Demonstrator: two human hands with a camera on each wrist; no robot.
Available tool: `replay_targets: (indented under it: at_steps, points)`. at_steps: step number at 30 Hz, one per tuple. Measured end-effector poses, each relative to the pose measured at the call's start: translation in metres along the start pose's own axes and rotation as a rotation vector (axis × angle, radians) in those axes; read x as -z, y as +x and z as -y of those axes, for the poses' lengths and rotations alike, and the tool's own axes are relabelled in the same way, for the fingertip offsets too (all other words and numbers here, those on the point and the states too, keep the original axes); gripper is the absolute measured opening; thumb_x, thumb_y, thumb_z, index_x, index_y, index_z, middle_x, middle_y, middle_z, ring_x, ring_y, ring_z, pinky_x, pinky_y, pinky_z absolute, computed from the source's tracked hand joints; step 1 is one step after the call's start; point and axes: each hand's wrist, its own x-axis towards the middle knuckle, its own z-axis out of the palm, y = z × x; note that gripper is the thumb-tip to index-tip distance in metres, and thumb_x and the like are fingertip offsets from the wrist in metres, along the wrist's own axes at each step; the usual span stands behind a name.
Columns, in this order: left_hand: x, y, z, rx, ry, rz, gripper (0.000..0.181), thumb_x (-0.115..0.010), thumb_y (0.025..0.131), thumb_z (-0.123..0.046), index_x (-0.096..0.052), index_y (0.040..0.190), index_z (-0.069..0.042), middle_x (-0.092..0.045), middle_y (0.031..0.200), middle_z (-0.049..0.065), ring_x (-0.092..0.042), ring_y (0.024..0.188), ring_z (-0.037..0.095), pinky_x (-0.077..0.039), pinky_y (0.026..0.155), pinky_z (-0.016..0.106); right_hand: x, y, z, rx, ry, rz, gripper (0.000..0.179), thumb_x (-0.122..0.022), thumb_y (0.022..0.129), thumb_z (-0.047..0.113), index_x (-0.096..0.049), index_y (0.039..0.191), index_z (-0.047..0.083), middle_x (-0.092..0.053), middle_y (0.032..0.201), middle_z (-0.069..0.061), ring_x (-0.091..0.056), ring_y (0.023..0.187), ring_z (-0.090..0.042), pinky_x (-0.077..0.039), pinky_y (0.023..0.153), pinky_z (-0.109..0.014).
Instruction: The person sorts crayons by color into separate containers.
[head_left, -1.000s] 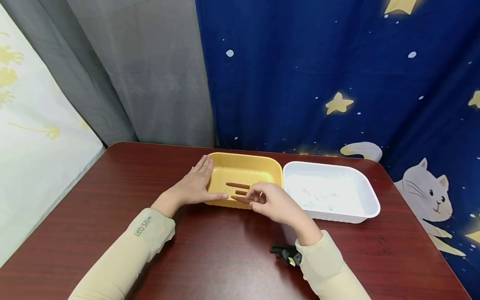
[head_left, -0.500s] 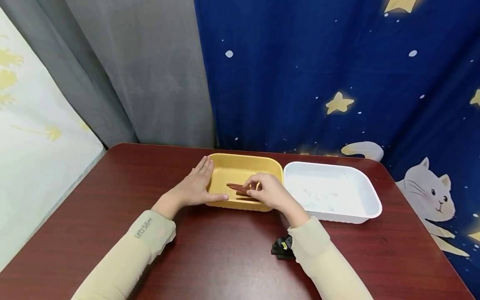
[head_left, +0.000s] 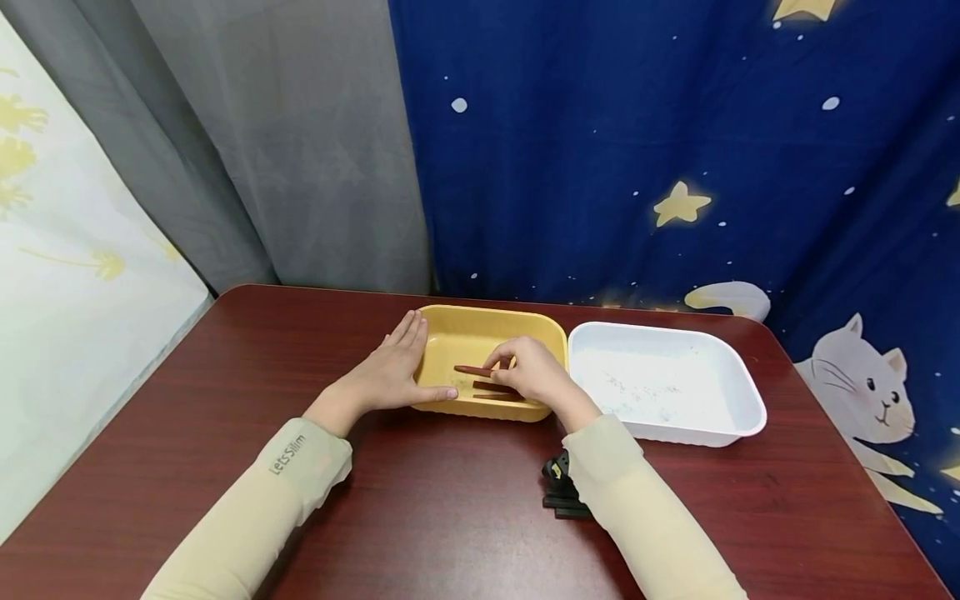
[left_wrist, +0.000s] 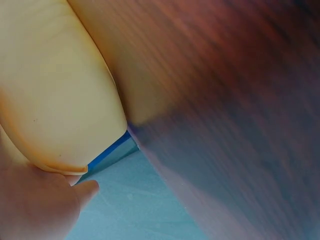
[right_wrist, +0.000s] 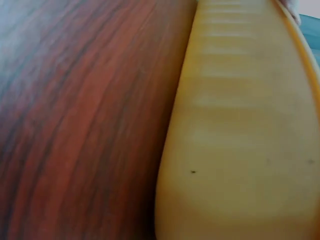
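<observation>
My left hand (head_left: 386, 371) rests on the left end of a yellow plastic tray (head_left: 480, 312), fingers straight along the rim and thumb over its front edge. In the left wrist view the tray's outer wall (left_wrist: 60, 85) rises above part of that hand (left_wrist: 35, 210). Inside the tray, my right hand (head_left: 532, 371) pinches a thin reddish-brown stick (head_left: 471, 370) with a tapered tip, its right end hidden by the fingers. Two more dark reddish-brown sticks lie nearer the front wall, partly under the hand. The right wrist view is filled mostly by the tray's side (right_wrist: 230, 130).
A white tray (head_left: 667, 333) with small specks on its bottom stands right beside the yellow one. A black device (head_left: 562, 487) is by the right sleeve, above the brown wooden table (head_left: 450, 508). Grey and star-patterned blue curtains hang behind.
My right hand has moved from the tray's front edge farther back, and a stick it held near the front now sits among those at the back. The left hand stays put.
</observation>
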Motion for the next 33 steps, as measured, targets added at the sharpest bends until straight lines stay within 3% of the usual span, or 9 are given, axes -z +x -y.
replay_targets:
  at_steps: [13, 25, 29, 33]
  points:
    - [0.002, 0.002, 0.0, 0.006, 0.009, 0.013, 0.129, -0.06, 0.078, -0.079, -0.004, 0.156, 0.006, 0.005, 0.166, 0.019, 0.008, 0.156, 0.032, -0.018, 0.122, 0.056, -0.003, 0.006, -0.003, -0.049, -0.126, 0.017, 0.012, -0.072, 0.087, 0.011, -0.08, 0.094, 0.017, -0.063, 0.075, 0.001, -0.055, 0.074, -0.015, -0.042, 0.067, -0.027]
    - [-0.001, 0.001, 0.001, 0.004, 0.007, 0.004, 0.127, -0.061, 0.079, -0.077, -0.006, 0.156, 0.009, 0.002, 0.166, 0.024, 0.003, 0.155, 0.036, -0.019, 0.121, 0.058, -0.006, 0.007, -0.003, -0.088, -0.149, 0.026, 0.012, -0.07, 0.088, 0.012, -0.079, 0.093, 0.019, -0.063, 0.077, 0.002, -0.055, 0.074, -0.016, -0.043, 0.068, -0.028]
    - [0.0, 0.0, 0.0, 0.004, 0.003, 0.005, 0.126, -0.061, 0.08, -0.076, -0.006, 0.156, 0.008, 0.002, 0.166, 0.023, 0.004, 0.155, 0.035, -0.018, 0.122, 0.058, -0.005, 0.003, -0.002, -0.064, -0.147, -0.021, 0.01, -0.069, 0.091, 0.019, -0.078, 0.095, 0.018, -0.065, 0.083, 0.001, -0.057, 0.078, -0.016, -0.045, 0.071, -0.03]
    - [0.0, -0.003, -0.001, 0.01, -0.01, 0.02, 0.127, -0.061, 0.079, -0.076, -0.006, 0.156, 0.007, 0.003, 0.166, 0.022, 0.006, 0.155, 0.034, -0.015, 0.123, 0.055, -0.004, -0.008, 0.0, 0.036, -0.144, -0.068, 0.013, -0.068, 0.092, 0.02, -0.078, 0.099, 0.015, -0.066, 0.087, 0.0, -0.059, 0.08, -0.016, -0.049, 0.075, -0.032]
